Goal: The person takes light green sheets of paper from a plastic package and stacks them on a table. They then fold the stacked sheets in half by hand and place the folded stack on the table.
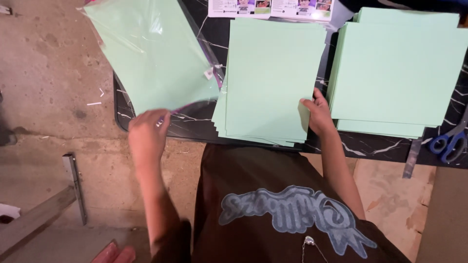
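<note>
- Head view: gripping the near edge of a plastic-wrapped pack of green paper point(153, 53) with the left hand point(146, 134), fingers curled shut on the wrap, lifting it tilted off the table's left edge and partly out over the concrete floor point(53, 73).
- Pressing down on the middle paper stack point(273, 78) with the right hand point(319, 114), thumb on top at the stack's near right corner and fingers hooked around that edge, pinching the sheets against the black marbled table point(195, 124).
- Lying to the right, just beside that hand, a second green stack point(399, 73), squared less neatly, lower sheets fanning out toward the near edge.
- Resting at the table's near right corner, blue-handled scissors point(451, 143); showing along the far edge, printed leaflets point(270, 7).
- Judging the step: handling the wrapped pack while steadying the open stack, seemingly sorting paper into piles.
- Judging the next move: needing a firm hold on the slippery wrap and a clear landing spot, keeping the middle stack from sliding.
</note>
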